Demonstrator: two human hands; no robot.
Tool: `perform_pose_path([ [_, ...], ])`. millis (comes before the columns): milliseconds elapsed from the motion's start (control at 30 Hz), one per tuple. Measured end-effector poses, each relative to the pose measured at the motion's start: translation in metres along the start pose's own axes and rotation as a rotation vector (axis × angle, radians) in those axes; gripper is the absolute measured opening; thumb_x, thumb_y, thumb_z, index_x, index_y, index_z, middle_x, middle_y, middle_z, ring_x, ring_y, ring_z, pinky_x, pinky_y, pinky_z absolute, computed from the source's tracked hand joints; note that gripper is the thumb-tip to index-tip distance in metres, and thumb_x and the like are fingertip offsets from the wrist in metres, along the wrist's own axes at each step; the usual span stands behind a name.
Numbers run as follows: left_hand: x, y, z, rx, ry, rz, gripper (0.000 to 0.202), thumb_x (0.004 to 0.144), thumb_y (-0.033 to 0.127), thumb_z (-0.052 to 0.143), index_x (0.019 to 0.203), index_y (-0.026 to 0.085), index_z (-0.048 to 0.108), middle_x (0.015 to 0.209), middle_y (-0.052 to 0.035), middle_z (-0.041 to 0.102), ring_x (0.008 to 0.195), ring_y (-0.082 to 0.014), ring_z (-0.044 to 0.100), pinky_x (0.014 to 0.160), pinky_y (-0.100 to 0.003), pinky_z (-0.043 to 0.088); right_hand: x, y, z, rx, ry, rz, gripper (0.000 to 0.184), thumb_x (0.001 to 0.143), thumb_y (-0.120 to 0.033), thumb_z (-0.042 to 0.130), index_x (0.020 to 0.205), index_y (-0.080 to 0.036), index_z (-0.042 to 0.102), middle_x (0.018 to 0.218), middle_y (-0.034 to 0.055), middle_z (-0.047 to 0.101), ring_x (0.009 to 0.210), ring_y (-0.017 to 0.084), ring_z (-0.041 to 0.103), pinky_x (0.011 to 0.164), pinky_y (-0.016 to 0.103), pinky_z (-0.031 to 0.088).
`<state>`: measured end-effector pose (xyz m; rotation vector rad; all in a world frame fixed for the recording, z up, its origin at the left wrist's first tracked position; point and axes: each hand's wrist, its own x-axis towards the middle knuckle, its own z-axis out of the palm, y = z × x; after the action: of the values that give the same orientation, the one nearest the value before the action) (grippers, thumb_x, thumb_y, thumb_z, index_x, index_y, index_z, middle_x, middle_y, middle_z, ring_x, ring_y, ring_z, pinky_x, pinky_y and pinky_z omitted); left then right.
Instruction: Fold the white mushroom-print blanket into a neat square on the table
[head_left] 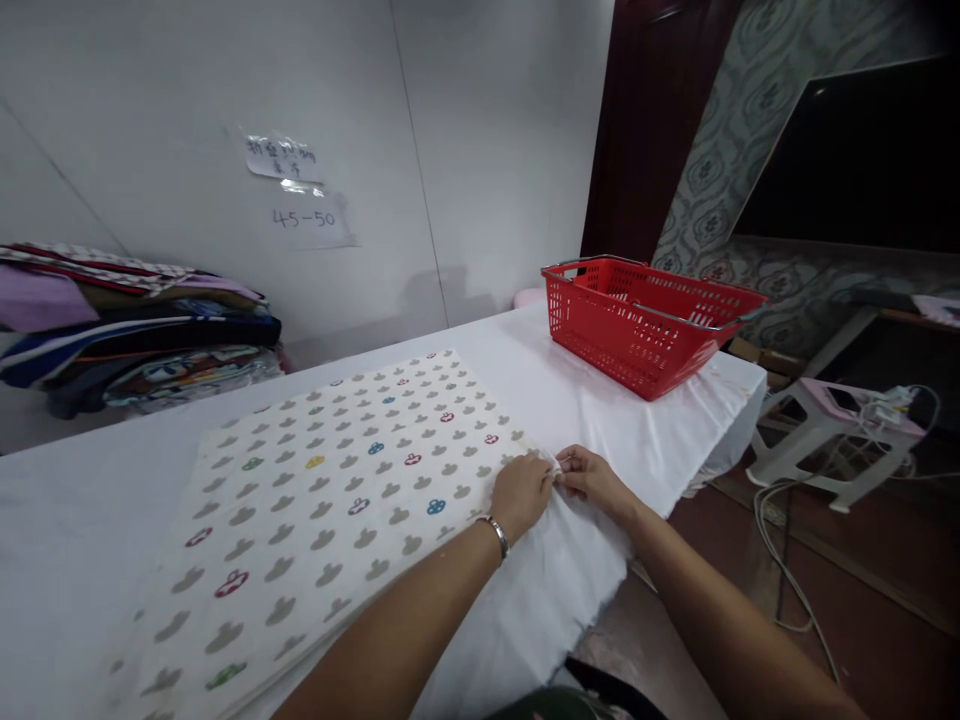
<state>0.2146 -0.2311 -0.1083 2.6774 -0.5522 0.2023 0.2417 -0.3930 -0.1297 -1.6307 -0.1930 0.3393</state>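
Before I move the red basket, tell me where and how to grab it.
Likely best: grip the red basket by its near long rim, coming from above and curling over it. It stands upright on the white-covered table, open top up, that long side facing you.

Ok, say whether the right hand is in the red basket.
No, the right hand is at the patterned cloth, beside the left hand and apart from the red basket.
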Motion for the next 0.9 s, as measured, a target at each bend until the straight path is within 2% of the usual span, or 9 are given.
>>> perform_pose_path([
  [233,-0.003,-0.005,-0.002,-0.041,0.052,0.042,0.023,0.09,0.027,0.038,0.084,0.019,0.059,0.086,-0.0023,0.059,0.081,-0.0147,0.052,0.071,-0.026,0.04,-0.004,-0.015,0.001,0.055,0.017,0.076,0.032,0.057,-0.023,0.066,0.085,-0.018,0.051,0.062,-0.0047,0.057,0.045,0.007,0.046,0.04,0.019,0.028],
  [467,-0.003,-0.009,0.003,0.114,-0.004,0.18,0.017,0.088,0.018,0.04,0.09,0.019,0.057,0.089,-0.0036,0.059,0.084,-0.0173,0.052,0.073,-0.03,0.04,-0.002,-0.012,0.0,0.062,0.004,0.082,0.031,0.057,-0.021,0.065,0.085,-0.019,0.052,0.062,-0.0048,0.056,0.045,0.007,0.047,0.039,0.019,0.028],
  [600,-0.003,-0.009,0.011,0.178,0.0,0.233,0.017,0.087,0.015,0.04,0.091,0.018,0.056,0.089,-0.0039,0.058,0.086,-0.0183,0.052,0.072,-0.031,0.041,-0.005,-0.016,-0.001,0.04,-0.018,0.067,0.031,0.062,-0.025,0.062,0.091,-0.018,0.052,0.064,-0.003,0.058,0.051,0.01,0.052,0.042,0.019,0.033],
  [733,-0.003,-0.008,0.014,0.161,0.011,0.214,0.02,0.088,0.016,0.037,0.094,0.018,0.056,0.09,-0.0043,0.058,0.087,-0.0179,0.051,0.073,-0.031,0.041,-0.005,-0.016,0.0,-0.042,0.015,0.067,0.029,0.066,-0.028,0.06,0.092,-0.018,0.051,0.058,-0.0042,0.054,0.048,0.009,0.05,0.04,0.019,0.032],
  [900,-0.01,-0.007,0.005,0.088,-0.012,0.155,0.022,0.085,0.015,0.04,0.1,0.019,0.056,0.096,-0.0037,0.058,0.089,-0.0177,0.05,0.078,-0.032,0.041,0.001,-0.007,0.003,-0.07,0.083,0.055,0.024,0.065,-0.025,0.057,0.087,-0.018,0.051,0.051,-0.0076,0.048,0.04,0.006,0.04,0.037,0.019,0.028],
])
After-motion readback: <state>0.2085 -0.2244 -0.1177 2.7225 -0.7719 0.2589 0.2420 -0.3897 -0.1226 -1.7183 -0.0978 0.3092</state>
